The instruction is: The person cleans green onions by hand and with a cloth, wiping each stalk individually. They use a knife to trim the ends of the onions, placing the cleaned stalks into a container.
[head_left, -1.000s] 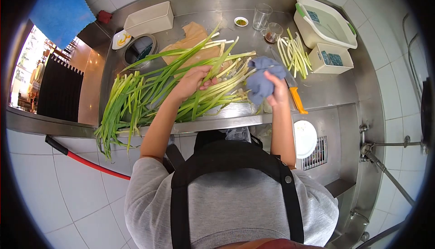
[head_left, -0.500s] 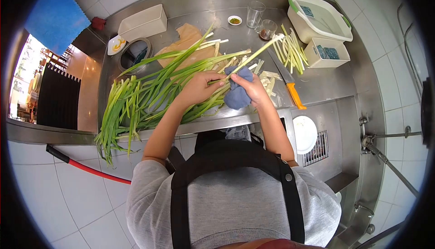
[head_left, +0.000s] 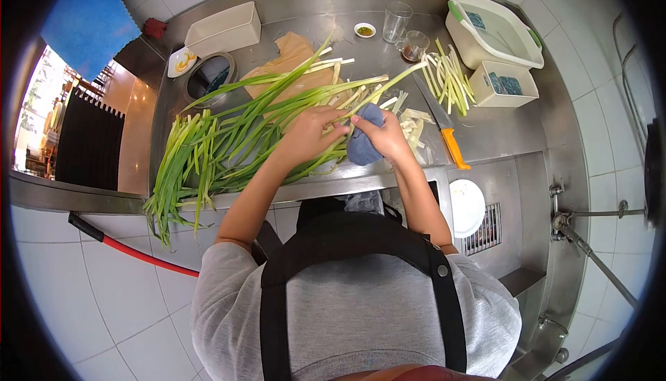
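Note:
Both hands are over the metal counter (head_left: 243, 32). My right hand (head_left: 388, 134) is closed around a blue cloth (head_left: 362, 150) and a long spring onion (head_left: 399, 82), whose pale end points up and to the right. My left hand (head_left: 311, 133) pinches the same stalk just left of the cloth; its fingertips are partly hidden. Under and left of my hands lies a heap of spring onions (head_left: 184, 166), their green leaves hanging over the counter's front edge. Peeled scraps (head_left: 414, 123) lie right of the cloth.
A knife with an orange handle (head_left: 454, 148) points away near the sink (head_left: 510, 173). Beyond it are cut pale stalks (head_left: 447, 79), a white tub (head_left: 489, 44) and a small bin (head_left: 515, 98). Glasses (head_left: 397, 21) and a sauce dish (head_left: 365, 30) stand at the back. A plate (head_left: 467, 207) is in the sink.
The pale end of the held stalk has dropped slightly, and the whitish tuft at its tip no longer shows. The cloth has bunched closer around the stalk. The view has shifted a little.

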Demonstrator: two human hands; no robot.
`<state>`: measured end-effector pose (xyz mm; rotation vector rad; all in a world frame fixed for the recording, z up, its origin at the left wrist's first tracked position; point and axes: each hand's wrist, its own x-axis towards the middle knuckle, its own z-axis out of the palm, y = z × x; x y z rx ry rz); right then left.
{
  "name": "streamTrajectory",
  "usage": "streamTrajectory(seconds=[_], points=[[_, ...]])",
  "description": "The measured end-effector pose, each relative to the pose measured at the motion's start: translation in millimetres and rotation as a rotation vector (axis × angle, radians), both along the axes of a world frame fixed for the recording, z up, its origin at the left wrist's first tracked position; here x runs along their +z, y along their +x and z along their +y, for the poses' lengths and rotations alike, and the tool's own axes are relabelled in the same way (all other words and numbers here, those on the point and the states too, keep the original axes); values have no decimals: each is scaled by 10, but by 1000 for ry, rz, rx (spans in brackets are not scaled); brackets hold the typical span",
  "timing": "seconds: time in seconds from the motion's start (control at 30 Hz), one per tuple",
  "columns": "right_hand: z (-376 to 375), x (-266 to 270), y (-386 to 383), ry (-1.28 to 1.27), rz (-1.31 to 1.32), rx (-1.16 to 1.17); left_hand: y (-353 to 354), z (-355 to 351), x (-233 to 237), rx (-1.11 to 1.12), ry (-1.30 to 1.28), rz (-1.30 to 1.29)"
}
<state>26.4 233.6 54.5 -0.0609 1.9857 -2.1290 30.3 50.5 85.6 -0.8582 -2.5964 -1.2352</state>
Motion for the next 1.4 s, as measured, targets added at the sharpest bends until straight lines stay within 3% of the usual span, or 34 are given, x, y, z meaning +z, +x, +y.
streamTrajectory(seconds=[0.03,0.1,0.23,0.3,0.37,0.6,0.67,0.73,0.83,0.9,0.97,1.03,1.13,1.2,1.27,1.4], points=[[37,-38,-22,-1,0,0,-30,-32,-33,0,37,11],[145,-92,-81,163,199,-200,-69,-152,-44,1,73,23],[698,-168,-316,218,367,-593,-97,-469,94,102,70,-146],[1046,-115,-371,314,335,-828,-103,-618,125,126,71,-182],[1321,-42,-401,158,462,-1026,-134,-758,156,224,64,-244],[1669,-101,-349,59,557,-1197,-267,-901,124,216,55,-282],[1863,-118,-283,52,424,-1370,-352,-1122,32,183,240,-269],[1985,-143,-231,124,431,-1361,-361,-1280,69,180,261,-340],[1894,-120,-107,268,328,-1026,-403,-1383,79,248,139,-367],[1794,-73,2,573,25,-411,-394,-1241,190,230,14,-259],[1699,-385,7,1014,296,-25,-390,-1088,315,210,-109,-147],[1417,-288,21,1023,297,6,-437,-962,412,108,-335,-202],[719,151,98,928,406,-93,-501,-773,361,-70,-465,-55],[304,174,119,769,462,-78,-453,-542,452,-145,-493,6],[-21,371,177,822,405,50,-419,-333,502,-218,-519,74],[-237,115,66,772,590,-79,-354,-162,562,-208,-596,203]])
